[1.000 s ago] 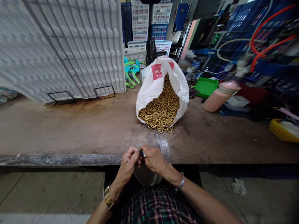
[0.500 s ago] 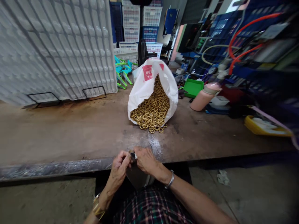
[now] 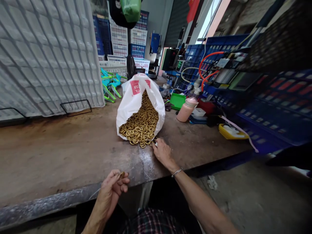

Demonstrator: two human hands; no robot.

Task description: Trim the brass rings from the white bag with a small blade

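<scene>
The left hand [image 3: 113, 190] hovers at the near edge of the surface [image 3: 60, 152], wrist bent, its fingers pinching a small brass ring [image 3: 121, 175]. Farther out, the right hand [image 3: 162, 152] lies palm down with the arm stretched forward, fingers loosely together at the heap of brass rings [image 3: 140, 128] spilling from the white bag [image 3: 130, 100].

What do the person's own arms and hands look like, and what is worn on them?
Both forearms are bare, with no sleeves and no gloves. The right hand has a thin silver-coloured bangle at the wrist. The left hand shows nothing worn on the part of its arm that is in view. Below the arms lies plaid cloth in dark red and green.
</scene>
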